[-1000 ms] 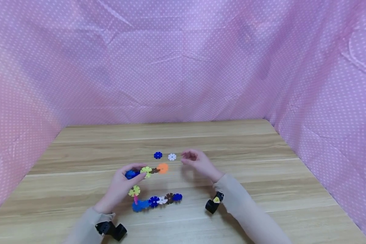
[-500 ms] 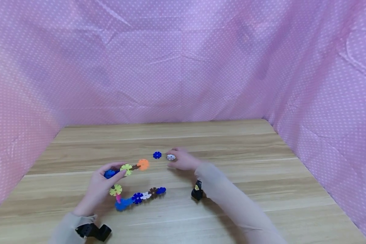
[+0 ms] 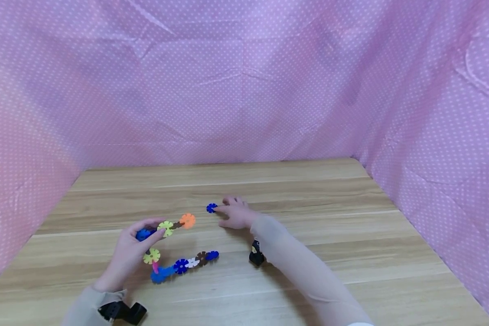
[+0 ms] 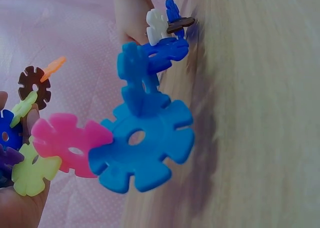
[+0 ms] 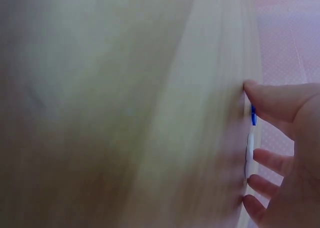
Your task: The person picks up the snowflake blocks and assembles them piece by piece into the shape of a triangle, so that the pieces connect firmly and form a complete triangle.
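My left hand (image 3: 127, 249) pinches a bent chain of interlocking snowflake discs by its upper part, near a yellow disc (image 3: 165, 229). From there the chain runs right to a brown one and an orange disc (image 3: 188, 221) at its end. Its lower part hangs down through a pink disc (image 4: 67, 140) and light blue discs (image 4: 162, 163), then right to a dark blue end disc (image 3: 213, 255). My right hand (image 3: 235, 214) is spread low over the table, a fingertip at a loose blue disc (image 3: 210, 208). A white disc (image 5: 249, 158) lies by its fingers, hidden in the head view.
The wooden table (image 3: 309, 194) extends to both sides and behind the hands. Pink dotted cloth (image 3: 244, 90) hangs around its back and sides. A black wrist camera (image 3: 124, 312) is on the left wrist, another (image 3: 256, 254) on the right.
My left hand has moved left with the chain. My right hand has come left over the white disc and reached the blue disc, which has shifted very slightly.
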